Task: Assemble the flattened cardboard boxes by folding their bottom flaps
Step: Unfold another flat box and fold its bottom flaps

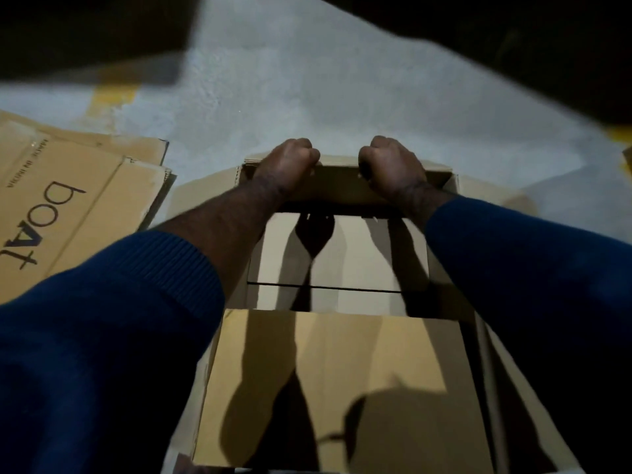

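The cardboard box stands open in the middle of the frame, seen from above. Inside it, two pale bottom flaps meet along a dark straight seam, crossed by the shadows of the arms. A broad tan near flap fills the lower centre, smooth and matt. The far flap sits at the box's upper edge, and both hands hold it: the left grip and the right grip are curled tight over its top edge, a little apart. Ribbed blue sleeves cover the forearms short of the wrists.

The box rests on a grey floor with a rough, mottled finish and a worn yellow painted mark at the upper left. At the left edge lie flattened boxes, stacked and overlapping, their corrugated edges showing, printed "boat". Dark blurred shapes fill the upper corners.
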Demonstrator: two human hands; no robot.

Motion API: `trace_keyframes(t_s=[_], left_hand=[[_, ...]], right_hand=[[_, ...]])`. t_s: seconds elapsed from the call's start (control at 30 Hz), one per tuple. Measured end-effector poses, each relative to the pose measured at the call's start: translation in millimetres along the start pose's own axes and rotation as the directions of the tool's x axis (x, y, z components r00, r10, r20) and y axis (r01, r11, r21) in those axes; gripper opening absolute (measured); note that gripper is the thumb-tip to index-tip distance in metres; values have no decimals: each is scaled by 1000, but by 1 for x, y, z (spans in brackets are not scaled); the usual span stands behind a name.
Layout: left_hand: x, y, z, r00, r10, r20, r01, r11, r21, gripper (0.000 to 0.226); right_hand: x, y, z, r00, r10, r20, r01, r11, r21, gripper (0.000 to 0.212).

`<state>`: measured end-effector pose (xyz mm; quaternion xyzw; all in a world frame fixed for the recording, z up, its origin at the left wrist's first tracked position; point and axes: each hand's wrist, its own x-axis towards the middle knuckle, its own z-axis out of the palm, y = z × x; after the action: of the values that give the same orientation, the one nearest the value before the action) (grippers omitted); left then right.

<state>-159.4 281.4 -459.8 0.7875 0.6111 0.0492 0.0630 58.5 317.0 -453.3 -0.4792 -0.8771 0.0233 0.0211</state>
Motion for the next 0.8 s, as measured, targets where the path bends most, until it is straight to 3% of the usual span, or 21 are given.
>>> trace_keyframes(t_s=[0.43, 0.53, 0.63, 0.8], left_hand=[[12, 17, 2, 983, -182, -10, 181, 983, -32, 15], [3, 16, -1, 991, -130, -28, 130, 991, -20, 14], [-10, 1, -2, 998, -58, -20, 57, 998, -7, 17], [-33, -41, -11, 976, -215, -37, 217, 975, 48, 14]], right_hand=[[8, -14, -11, 992, 119, 50, -122, 990, 67, 13], [1, -9, -11, 997, 65, 32, -68, 993, 91, 14], [-15, 12, -8, 999, -5, 53, -1, 993, 115, 30], [-43, 60, -13, 992, 118, 50, -118, 993, -6, 28]])
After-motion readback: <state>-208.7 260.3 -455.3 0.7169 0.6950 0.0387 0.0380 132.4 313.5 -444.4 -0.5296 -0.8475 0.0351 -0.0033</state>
